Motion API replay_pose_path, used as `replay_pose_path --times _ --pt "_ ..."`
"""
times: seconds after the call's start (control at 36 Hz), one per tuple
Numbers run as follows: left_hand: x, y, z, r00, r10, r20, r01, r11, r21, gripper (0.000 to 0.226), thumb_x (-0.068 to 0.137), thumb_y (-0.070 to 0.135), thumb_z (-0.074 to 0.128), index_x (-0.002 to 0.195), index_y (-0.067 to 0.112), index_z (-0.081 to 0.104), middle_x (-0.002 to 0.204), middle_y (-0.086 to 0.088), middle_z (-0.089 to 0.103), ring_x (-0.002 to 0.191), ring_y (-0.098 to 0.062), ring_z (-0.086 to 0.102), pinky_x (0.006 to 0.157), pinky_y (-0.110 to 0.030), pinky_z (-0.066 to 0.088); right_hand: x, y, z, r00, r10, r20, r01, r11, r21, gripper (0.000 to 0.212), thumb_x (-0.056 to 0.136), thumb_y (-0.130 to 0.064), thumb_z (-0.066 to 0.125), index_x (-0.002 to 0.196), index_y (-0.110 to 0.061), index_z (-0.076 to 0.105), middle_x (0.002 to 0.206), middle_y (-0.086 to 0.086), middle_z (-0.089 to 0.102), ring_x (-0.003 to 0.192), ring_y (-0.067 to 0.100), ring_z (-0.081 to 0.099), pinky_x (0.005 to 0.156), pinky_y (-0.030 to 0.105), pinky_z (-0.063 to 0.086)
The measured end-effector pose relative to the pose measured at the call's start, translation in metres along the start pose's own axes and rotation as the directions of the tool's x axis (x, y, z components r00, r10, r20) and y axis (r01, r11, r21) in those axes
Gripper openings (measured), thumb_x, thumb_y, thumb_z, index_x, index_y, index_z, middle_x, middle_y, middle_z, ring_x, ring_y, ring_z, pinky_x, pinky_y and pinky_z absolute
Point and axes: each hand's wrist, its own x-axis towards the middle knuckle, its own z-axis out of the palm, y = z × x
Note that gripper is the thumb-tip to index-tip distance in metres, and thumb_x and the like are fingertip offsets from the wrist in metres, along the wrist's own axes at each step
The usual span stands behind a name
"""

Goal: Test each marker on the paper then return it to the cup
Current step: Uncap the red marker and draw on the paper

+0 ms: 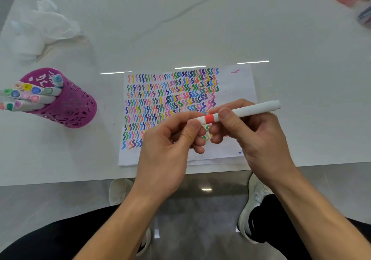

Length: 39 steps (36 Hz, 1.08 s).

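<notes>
Holding a white marker (251, 110) with an orange band just above the squiggle-covered paper (234, 83), I have my right hand (259, 137) curled round its barrel and my left hand (170, 145) pinching the cap end. Well apart to the left on the table (180, 29), the purple perforated cup (68, 109) holds a bunch of capped markers (30, 96), all leaning left.

Cup (68, 107) of markers (30, 97) left of paper (234, 83) on table (180, 29).
</notes>
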Motion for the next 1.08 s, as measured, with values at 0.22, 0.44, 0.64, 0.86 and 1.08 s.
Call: replay_pose_path --times 0.22,0.44,0.64,0.86,1.08 --pt "0.001 -0.004 0.0 0.998 0.031 -0.056 -0.028 0.997 0.066 0.015 0.093 0.019 0.065 0.102 0.018 0.076 0.071 -0.004 0.071 0.062 -0.017 0.065 0.065 -0.028 0.057 0.001 0.004 0.006 0.999 0.035 0.012 -0.036 0.998 0.056 0.027 0.096 -0.025 0.065 0.101 0.0 0.071 0.078 0.013 0.076 0.069 0.025 0.073 0.072 0.032 0.06" --pt "0.001 -0.001 -0.001 0.999 0.032 -0.03 -0.028 0.993 0.117 0.016 0.095 0.014 0.065 0.105 0.014 0.076 0.074 -0.002 0.073 0.063 -0.016 0.067 0.065 -0.025 0.057 -0.001 0.005 0.005 0.997 0.072 0.012 -0.073 0.995 0.065 0.023 0.097 -0.025 0.066 0.104 -0.003 0.072 0.079 0.012 0.076 0.07 0.025 0.074 0.073 0.032 0.06" --pt "0.003 0.006 -0.008 0.999 -0.012 0.031 0.008 0.991 0.134 0.015 0.09 0.015 0.071 0.104 0.016 0.077 0.081 -0.004 0.075 0.069 -0.02 0.069 0.069 -0.027 0.057 -0.004 -0.001 0.007 0.995 0.084 0.045 -0.084 0.996 -0.006 0.025 0.094 -0.028 0.063 0.104 -0.006 0.072 0.079 0.008 0.076 0.073 0.022 0.074 0.075 0.031 0.061" --pt "0.003 0.014 -0.012 0.998 0.03 -0.056 -0.022 0.991 0.129 0.007 0.089 0.017 0.073 0.095 0.019 0.077 0.081 0.002 0.074 0.072 -0.012 0.069 0.067 -0.021 0.055 0.0 -0.004 0.02 0.994 0.109 -0.004 -0.108 0.992 0.067 0.03 0.088 -0.028 0.069 0.109 -0.007 0.066 0.074 0.01 0.073 0.065 0.022 0.07 0.068 0.028 0.06" --pt "0.008 0.03 -0.031 0.944 0.182 -0.274 -0.15 0.98 0.132 0.014 0.084 0.008 0.079 0.095 0.016 0.075 0.083 0.005 0.075 0.073 -0.006 0.068 0.069 -0.022 0.056 -0.001 -0.003 0.03 0.994 0.105 -0.024 -0.104 0.994 0.023 0.04 0.087 -0.035 0.066 0.119 -0.011 0.06 0.074 0.011 0.074 0.063 0.025 0.07 0.074 0.033 0.061"
